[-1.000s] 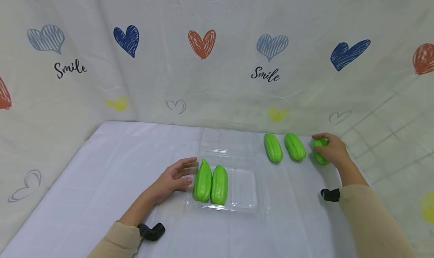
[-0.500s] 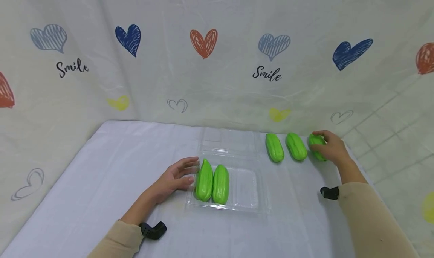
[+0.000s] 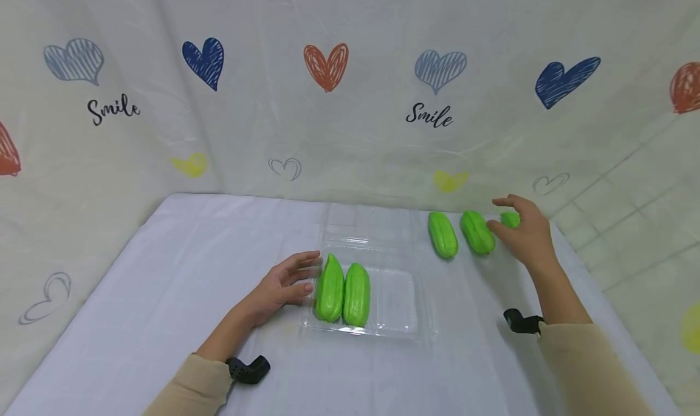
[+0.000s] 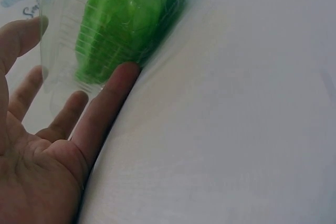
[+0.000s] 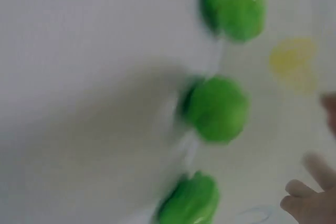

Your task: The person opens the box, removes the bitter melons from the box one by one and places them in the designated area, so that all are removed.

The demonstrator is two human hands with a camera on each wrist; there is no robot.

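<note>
A clear plastic clamshell box (image 3: 395, 300) lies with its lid (image 3: 372, 225) folded back. Two glossy green ridged gourds, a left one (image 3: 329, 289) and a right one (image 3: 356, 296), lie side by side in its left half. My left hand (image 3: 281, 285) rests against the box's left wall, fingers spread; the left wrist view shows a fingertip at the wall beside a gourd (image 4: 123, 24). Raised at the back right, my right hand (image 3: 526, 234) has thumb and fingers apart, holding nothing. It is close to the middle loose gourd (image 3: 477, 232) and partly hides the rightmost one (image 3: 510, 219).
Another loose gourd (image 3: 443, 235) lies to the right of the lid, in a row with the other two. A white cloth (image 3: 229, 234) covers the table. Behind it hangs a curtain (image 3: 366, 143) printed with hearts.
My right hand has come off the rightmost gourd, lifting and moving left toward the middle one. Before that, the rightmost gourd shifted slightly left under it. My left hand has stayed at the box.
</note>
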